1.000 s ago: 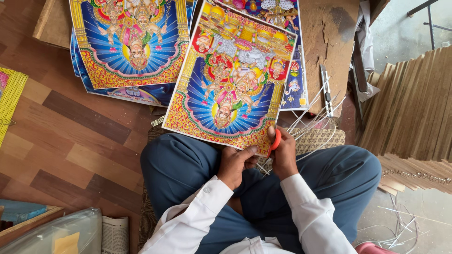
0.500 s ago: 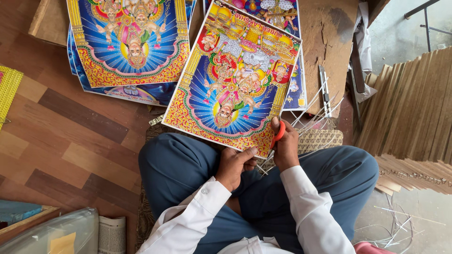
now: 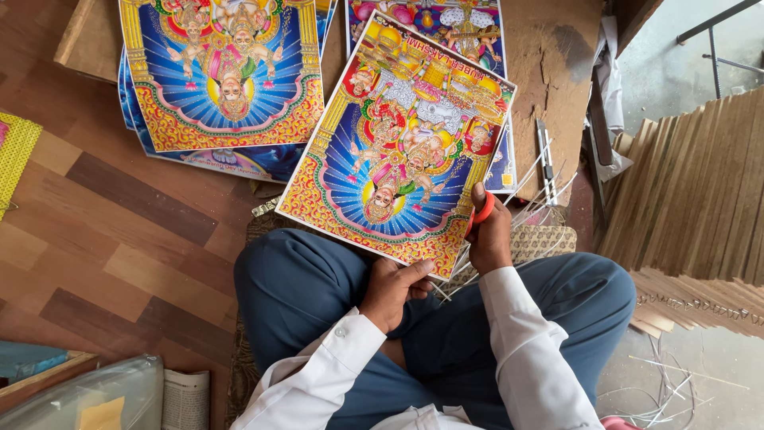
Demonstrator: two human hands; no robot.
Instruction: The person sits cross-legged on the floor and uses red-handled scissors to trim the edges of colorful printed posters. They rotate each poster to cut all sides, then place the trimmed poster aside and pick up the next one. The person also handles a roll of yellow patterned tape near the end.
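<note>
Over the lap, one colourful print (image 3: 398, 151) sits tilted, swung a bit left vs 0.5 s ago. Left hand (image 3: 394, 288) pinches its bottom edge; right hand (image 3: 487, 235) clamped on red-handled scissors (image 3: 480, 213) at its right edge. Approx. 3 more prints (image 3: 223, 80) behind on floor.

A colourful religious poster (image 3: 402, 143) was held at its lower edge by the left hand (image 3: 392, 288), while red-handled scissors (image 3: 479, 213) were gripped in the right hand (image 3: 489, 239) at its right edge. More posters (image 3: 223, 80) were spread on the wooden floor (image 3: 119, 239).
</note>
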